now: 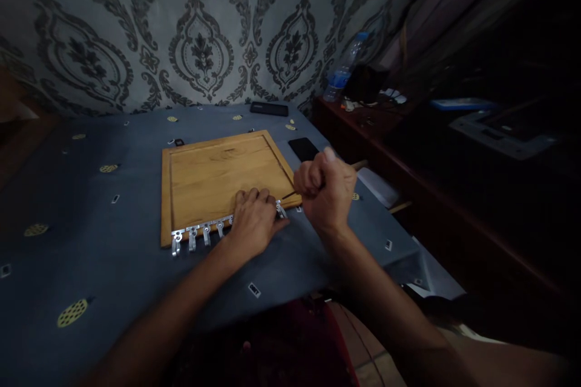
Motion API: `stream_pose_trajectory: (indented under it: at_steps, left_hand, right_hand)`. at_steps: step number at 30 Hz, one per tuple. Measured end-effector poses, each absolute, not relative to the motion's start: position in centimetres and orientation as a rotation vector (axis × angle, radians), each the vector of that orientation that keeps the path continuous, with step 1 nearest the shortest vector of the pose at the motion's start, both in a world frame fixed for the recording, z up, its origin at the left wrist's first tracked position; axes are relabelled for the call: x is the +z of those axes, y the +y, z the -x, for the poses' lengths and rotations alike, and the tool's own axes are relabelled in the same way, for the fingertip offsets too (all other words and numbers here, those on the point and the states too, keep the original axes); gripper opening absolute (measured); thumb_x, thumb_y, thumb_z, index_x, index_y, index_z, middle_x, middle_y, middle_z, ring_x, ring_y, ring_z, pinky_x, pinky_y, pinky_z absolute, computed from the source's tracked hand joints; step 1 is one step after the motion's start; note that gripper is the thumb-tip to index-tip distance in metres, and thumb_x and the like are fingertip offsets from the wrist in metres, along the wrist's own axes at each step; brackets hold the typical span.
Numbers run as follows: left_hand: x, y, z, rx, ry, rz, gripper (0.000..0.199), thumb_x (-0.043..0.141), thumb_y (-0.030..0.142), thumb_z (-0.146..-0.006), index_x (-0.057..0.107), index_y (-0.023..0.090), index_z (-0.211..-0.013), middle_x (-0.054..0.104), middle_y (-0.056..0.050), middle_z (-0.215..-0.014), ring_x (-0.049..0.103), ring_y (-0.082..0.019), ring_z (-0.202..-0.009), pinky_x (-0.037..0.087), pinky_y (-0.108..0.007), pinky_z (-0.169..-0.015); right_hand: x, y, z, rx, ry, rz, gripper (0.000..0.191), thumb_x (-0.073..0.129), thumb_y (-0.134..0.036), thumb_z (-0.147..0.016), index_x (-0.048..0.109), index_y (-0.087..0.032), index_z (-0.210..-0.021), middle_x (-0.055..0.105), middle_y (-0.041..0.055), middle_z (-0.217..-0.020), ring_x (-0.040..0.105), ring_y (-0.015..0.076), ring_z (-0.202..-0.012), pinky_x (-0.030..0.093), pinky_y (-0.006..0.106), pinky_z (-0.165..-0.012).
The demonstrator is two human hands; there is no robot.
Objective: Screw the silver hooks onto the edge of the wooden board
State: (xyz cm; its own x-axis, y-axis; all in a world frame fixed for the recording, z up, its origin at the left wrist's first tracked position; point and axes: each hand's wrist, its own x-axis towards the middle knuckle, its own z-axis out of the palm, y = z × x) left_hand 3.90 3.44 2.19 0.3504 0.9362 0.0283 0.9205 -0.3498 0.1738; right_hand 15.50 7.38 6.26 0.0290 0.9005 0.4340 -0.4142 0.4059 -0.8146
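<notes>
A framed wooden panel (pixel 222 178) lies flat on the blue patterned tablecloth. Along its near edge runs a metal hook rail (pixel 206 234) with several silver hooks. My left hand (pixel 255 222) lies over the rail's right part, palm down with fingers spread on the panel, and hides some hooks. My right hand (pixel 327 190) is a fist around a screwdriver (pixel 288 195). Its thin dark shaft points left, with the tip close to the rail's right end; whether it touches a screw is too small to tell. The handle is mostly hidden in my fist.
Behind my right hand lies a black phone (pixel 302 149); a dark case (pixel 269 109) lies near the wall. To the right, a reddish-brown desk (pixel 333 110) holds a water bottle (pixel 345 69) and cables.
</notes>
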Motion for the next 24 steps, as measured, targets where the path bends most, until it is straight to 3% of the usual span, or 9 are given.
stream_pose_trajectory:
  at_steps: [24]
  left_hand:
    - [2.1, 3.4, -4.0, 0.204, 1.733, -2.479, 0.033, 0.062, 0.044, -0.095, 0.067, 0.014, -0.106, 0.066, -0.014, -0.112, 0.058, -0.032, -0.112, 0.04, -0.047, -0.094]
  right_hand:
    - [4.3, 7.6, -15.1, 1.202, -1.107, 0.619, 0.061, 0.07, -0.055, -0.084, 0.034, -0.022, -0.046, 0.025, -0.0083, -0.041, 0.02, 0.0056, -0.037, 0.016, 0.024, -0.039]
